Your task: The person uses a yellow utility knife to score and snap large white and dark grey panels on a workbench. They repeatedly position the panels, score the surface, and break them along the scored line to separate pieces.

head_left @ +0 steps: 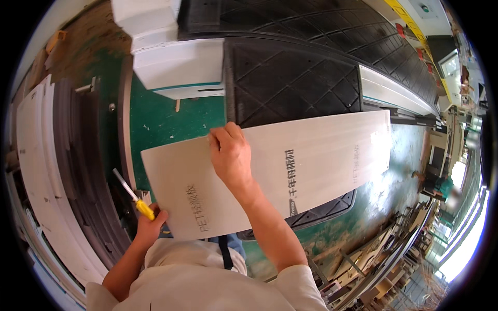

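Observation:
A long off-white board [270, 171] with dark printed lettering lies across in front of me, its left end near my body. My right hand [231, 155] reaches over it, fingers curled down at its far edge. My left hand [150, 226], beside the board's near left corner, is closed around a yellow-handled tool [144, 209]. A straight silvery blade or shaft points away to the far left from that handle; I cannot tell its exact kind. The left thumb is close to the board's edge, and whether it touches is unclear.
Under and beyond the board is a black ribbed platform [295, 78], with white machine housings [179, 65] at its left. Stacked panels [67, 155] stand along the left. Offcuts and strips [384, 249] are piled at the right. A person [441, 186] is at far right.

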Tool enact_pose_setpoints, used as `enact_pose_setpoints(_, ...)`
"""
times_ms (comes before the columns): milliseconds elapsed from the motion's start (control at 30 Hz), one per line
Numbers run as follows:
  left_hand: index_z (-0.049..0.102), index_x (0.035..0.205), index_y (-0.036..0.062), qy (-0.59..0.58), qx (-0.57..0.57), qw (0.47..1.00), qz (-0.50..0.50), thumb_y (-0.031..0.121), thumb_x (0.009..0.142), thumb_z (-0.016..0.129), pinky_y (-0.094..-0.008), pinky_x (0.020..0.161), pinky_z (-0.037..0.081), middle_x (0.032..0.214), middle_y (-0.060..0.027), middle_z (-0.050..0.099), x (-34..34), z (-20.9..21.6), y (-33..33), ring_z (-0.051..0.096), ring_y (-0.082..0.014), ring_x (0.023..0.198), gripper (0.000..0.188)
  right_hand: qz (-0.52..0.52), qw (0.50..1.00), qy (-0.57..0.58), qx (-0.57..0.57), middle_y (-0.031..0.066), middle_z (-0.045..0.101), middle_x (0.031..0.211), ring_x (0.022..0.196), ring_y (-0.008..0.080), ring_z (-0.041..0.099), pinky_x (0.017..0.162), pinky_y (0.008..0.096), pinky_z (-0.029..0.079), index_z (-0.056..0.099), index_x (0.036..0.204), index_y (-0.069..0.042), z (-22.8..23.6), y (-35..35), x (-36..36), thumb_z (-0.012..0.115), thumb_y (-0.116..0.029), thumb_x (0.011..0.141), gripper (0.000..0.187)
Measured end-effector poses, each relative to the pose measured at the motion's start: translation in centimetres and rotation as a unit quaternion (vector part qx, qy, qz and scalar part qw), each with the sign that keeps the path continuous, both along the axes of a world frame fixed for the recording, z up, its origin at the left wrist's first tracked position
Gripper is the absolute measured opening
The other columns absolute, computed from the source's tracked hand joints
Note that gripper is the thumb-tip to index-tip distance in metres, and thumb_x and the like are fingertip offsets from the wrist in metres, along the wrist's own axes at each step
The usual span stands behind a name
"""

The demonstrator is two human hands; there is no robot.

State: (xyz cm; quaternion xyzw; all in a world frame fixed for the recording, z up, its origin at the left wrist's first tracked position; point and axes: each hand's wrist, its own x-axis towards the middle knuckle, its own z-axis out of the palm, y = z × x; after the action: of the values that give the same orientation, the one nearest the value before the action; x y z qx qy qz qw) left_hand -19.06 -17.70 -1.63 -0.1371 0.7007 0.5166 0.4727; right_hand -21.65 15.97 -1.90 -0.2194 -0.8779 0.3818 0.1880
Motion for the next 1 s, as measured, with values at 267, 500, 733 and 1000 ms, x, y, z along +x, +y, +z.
enact_pose_setpoints(267, 0.064, 0.123, 0.0054, 0.016, -0.096, 0.995, 0.005, 0.016, 0.100, 0.064, -0.0228, 0.055, 0.040, 0.084, 0.0033, 0.059, 0.8, -0.1, -1.3, 0.050, -0.0053, 0.063, 0.026, 0.063, 0.959, -0.118, -0.250, 0.0126, 0.068, 0.089, 0.080, 0.0303, 0.066, 0.067, 0.0396, 0.053, 0.071, 0.104, -0.003, 3.6, 6.6, 8.5, 0.077, -0.004, 0.087, 0.018)
enact_pose_setpoints(500, 0.061, 0.110, 0.0104, -0.015, -0.169, 0.981, 0.097, 0.025, 0.105, 0.063, -0.0245, 0.055, 0.042, 0.079, 0.0031, 0.055, 2.1, 1.2, -0.7, 0.052, -0.0080, 0.061, 0.016, -0.108, 0.988, -0.078, -0.084, 0.0084, 0.070, 0.090, 0.084, 0.0221, 0.066, 0.072, 0.0345, 0.054, 0.075, 0.102, -0.006, 0.0, 22.8, 15.5, 0.076, 0.001, 0.087, 0.017)
enact_pose_setpoints(733, 0.057, 0.118, 0.0095, -0.043, -0.154, 0.977, 0.142, 0.027, 0.107, 0.062, -0.0285, 0.065, 0.044, 0.085, 0.0024, 0.057, 1.6, 3.1, 2.3, 0.051, -0.0099, 0.070, 0.022, -0.349, 0.905, -0.205, 0.130, 0.0096, 0.078, 0.101, 0.088, 0.0165, 0.068, 0.083, 0.0318, 0.055, 0.078, 0.121, -0.006, -1.1, 50.8, 21.8, 0.076, -0.033, 0.094, 0.038)
enact_pose_setpoints(1000, 0.056, 0.112, 0.0120, -0.070, -0.188, 0.968, 0.152, 0.024, 0.107, 0.062, -0.0291, 0.066, 0.043, 0.080, 0.0020, 0.053, 0.9, 3.4, 3.1, 0.049, -0.0110, 0.069, 0.015, -0.318, 0.921, -0.174, 0.140, 0.0045, 0.073, 0.090, 0.080, 0.0133, 0.065, 0.073, 0.0289, 0.052, 0.079, 0.110, -0.006, -1.4, 48.7, 19.6, 0.076, -0.026, 0.095, 0.025)
